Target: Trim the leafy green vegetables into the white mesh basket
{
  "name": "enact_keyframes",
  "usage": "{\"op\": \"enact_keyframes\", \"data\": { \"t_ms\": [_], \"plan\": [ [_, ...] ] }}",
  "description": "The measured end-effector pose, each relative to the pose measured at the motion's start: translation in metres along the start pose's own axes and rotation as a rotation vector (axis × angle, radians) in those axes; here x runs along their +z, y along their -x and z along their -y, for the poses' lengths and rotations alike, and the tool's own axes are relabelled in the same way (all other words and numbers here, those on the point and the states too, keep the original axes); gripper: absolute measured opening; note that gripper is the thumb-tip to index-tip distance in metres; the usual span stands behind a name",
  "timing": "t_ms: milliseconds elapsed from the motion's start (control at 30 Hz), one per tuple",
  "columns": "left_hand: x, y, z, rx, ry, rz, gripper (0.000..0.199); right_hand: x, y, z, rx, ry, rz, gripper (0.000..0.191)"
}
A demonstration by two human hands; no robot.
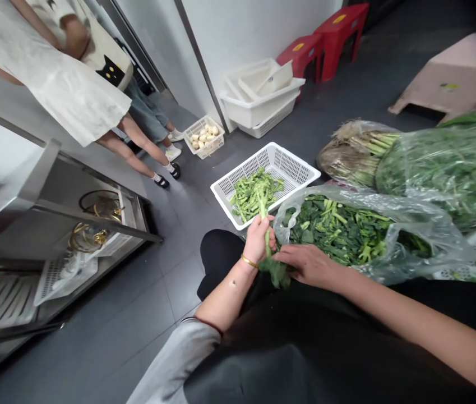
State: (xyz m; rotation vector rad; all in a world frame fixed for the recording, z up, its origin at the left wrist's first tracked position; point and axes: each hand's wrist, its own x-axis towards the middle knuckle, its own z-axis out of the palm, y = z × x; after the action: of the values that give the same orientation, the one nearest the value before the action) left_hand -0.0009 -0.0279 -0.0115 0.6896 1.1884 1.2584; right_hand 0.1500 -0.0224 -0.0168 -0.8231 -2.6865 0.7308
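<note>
My left hand (258,240) is closed around the pale green stem of a leafy green vegetable (263,209), whose dark leaves hang below the fist. Beside those leaves is my right hand (305,264), fingers bent against them; its fingertips are partly hidden, and it seems to pinch a leaf (277,273). Just beyond my left hand stands a white perforated basket (295,175) with a heap of trimmed green stems (248,196) in it. To the right, an open clear plastic bag (410,209) holds many more leafy greens (338,230).
Bagged greens (443,163) and rooted scallion-like bunches (347,148) lie at the right. Behind are a small basket of pale round produce (204,137), stacked white bins (258,101), red stools (341,39) and a pink stool (452,73). Two people stand by a metal shelf (95,219) at left.
</note>
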Motion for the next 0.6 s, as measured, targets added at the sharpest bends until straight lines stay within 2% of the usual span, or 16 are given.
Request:
{"op": "enact_keyframes", "data": {
  "t_ms": [33,67,100,167,233,267,333,400,433,500,533,600],
  "plan": [
    [-0.002,0.0,0.0,0.026,-0.04,0.013,0.032,-0.003,0.003,-0.003,0.002,0.061,0.105,0.03],
    [-0.005,0.001,0.0,0.05,-0.083,0.026,0.031,-0.007,0.003,-0.007,0.064,0.067,0.168,0.038],
    [-0.007,0.002,0.0,0.08,-0.13,0.026,0.03,-0.013,-0.001,-0.012,0.154,0.033,0.18,0.043],
    [-0.009,0.005,0.002,0.139,-0.245,0.025,0.03,-0.027,-0.016,-0.02,0.289,-0.093,0.088,0.042],
    [-0.009,0.01,0.004,0.175,-0.34,0.028,0.029,-0.038,-0.034,-0.021,0.326,-0.202,-0.079,0.039],
    [-0.009,0.013,0.005,0.169,-0.347,0.043,0.03,-0.04,-0.041,-0.018,0.317,-0.188,-0.173,0.041],
    [-0.007,0.018,0.006,0.082,-0.252,0.113,0.032,-0.038,-0.044,-0.008,0.244,-0.011,-0.361,0.043],
    [-0.006,0.022,0.003,-0.102,-0.065,0.243,0.033,-0.03,-0.035,0.001,0.112,0.21,-0.504,0.039],
    [-0.006,0.023,0.001,-0.208,0.032,0.31,0.034,-0.026,-0.027,0.005,0.03,0.282,-0.529,0.037],
    [-0.007,0.023,-0.007,-0.379,0.2,0.408,0.033,-0.021,-0.009,0.005,-0.129,0.31,-0.484,0.036],
    [-0.008,0.022,-0.011,-0.421,0.266,0.439,0.033,-0.021,-0.003,0.003,-0.169,0.269,-0.437,0.036],
    [-0.009,0.02,-0.018,-0.416,0.339,0.481,0.035,-0.024,0.004,-0.005,-0.132,0.095,-0.333,0.034]
  ]
}}
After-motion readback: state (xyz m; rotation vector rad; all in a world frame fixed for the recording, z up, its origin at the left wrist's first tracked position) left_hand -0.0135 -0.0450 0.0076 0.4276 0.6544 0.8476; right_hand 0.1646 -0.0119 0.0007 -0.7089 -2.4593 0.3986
